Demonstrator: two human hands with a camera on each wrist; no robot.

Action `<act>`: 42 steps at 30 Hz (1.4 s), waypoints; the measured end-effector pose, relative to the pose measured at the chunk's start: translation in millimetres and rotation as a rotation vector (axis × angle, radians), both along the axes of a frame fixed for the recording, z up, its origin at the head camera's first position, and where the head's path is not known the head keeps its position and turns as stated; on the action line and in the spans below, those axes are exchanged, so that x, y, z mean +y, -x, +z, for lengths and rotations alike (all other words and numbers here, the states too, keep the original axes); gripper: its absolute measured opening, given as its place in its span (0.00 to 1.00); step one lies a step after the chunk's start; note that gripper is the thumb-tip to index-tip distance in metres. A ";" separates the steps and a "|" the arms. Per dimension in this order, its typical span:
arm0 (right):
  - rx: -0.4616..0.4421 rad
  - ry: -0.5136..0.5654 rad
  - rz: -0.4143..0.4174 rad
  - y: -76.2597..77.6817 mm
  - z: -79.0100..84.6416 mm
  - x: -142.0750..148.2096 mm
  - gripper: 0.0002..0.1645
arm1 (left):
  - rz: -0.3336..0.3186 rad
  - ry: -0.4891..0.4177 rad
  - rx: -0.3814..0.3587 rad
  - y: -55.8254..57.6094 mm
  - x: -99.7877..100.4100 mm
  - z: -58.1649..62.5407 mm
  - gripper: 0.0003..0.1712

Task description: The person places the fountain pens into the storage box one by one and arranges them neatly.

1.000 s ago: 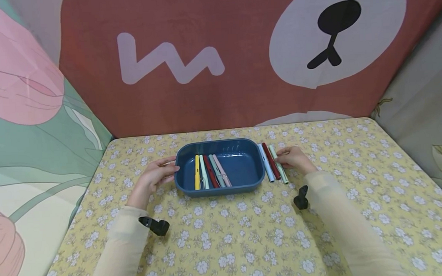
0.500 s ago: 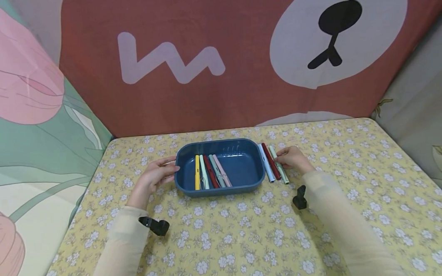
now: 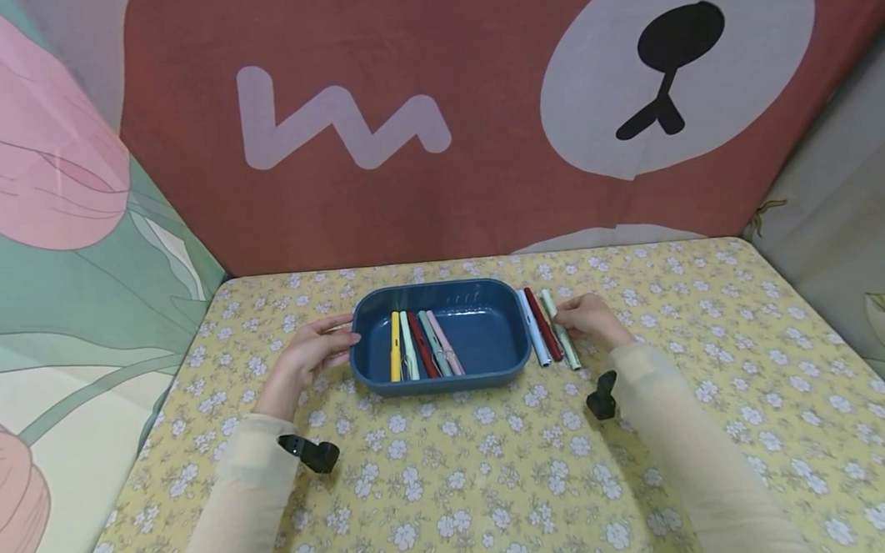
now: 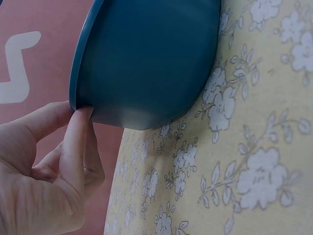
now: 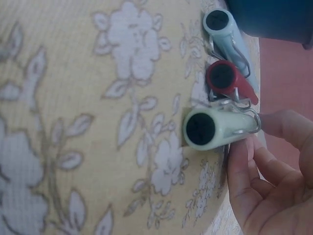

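Note:
In the head view a dark blue rectangular bin (image 3: 441, 385) stands on the table. My left hand (image 3: 306, 356) pinches its left rim, and the left wrist view shows thumb and finger on the edge of the bin wall (image 4: 146, 58). Right of the bin, my right hand (image 3: 593, 319) pinches a light green pen (image 3: 570, 350). This pen (image 5: 222, 128) points its dark round end at the right wrist camera. Beside it lie a red pen (image 3: 543, 325) and a light blue pen (image 3: 533, 328), the blue one close to the bin wall.
Inside the bin, on its left half, lie a yellow pen (image 3: 395, 346), a pale green pen (image 3: 408, 345), a dark red pen (image 3: 421, 344), a grey-green pen (image 3: 434, 344) and a pink pen (image 3: 446, 343). A flowered cloth (image 3: 453, 476) covers the table; a red-brown curtain (image 3: 484, 207) hangs behind.
The light green pen in my right hand has shifted very slightly right, away from the red pen. My left hand and the bin hold still.

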State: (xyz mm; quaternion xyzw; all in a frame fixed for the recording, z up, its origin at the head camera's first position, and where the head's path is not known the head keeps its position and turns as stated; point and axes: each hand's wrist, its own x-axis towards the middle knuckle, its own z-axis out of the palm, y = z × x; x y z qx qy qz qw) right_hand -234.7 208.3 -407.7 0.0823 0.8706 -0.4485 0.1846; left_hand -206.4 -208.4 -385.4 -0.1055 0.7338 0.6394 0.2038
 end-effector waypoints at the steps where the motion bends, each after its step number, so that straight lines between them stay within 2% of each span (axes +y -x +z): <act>1: 0.002 0.018 0.001 -0.5 0.8 0.5 0.26 | 0.004 0.002 -0.004 0.0 -0.1 0.2 0.35; 10: 0.009 0.119 -0.002 -2.8 5.6 3.6 0.27 | -0.001 0.008 -0.002 0.1 0.4 0.7 0.35; 16: 0.000 0.141 -0.032 -3.2 7.4 3.7 0.27 | 0.001 0.010 -0.005 1.0 1.2 0.8 0.35; 30: 0.002 0.110 -0.047 -3.4 9.3 5.5 0.30 | -0.012 0.001 0.004 -3.0 0.6 3.1 0.36; 35: 0.012 0.113 -0.040 -3.5 14.7 5.5 0.29 | -0.013 0.000 0.005 -2.3 0.2 2.2 0.35; 42: 0.013 0.203 -0.041 -4.3 21.8 5.0 0.31 | -0.011 -0.002 0.008 -2.0 0.2 1.9 0.36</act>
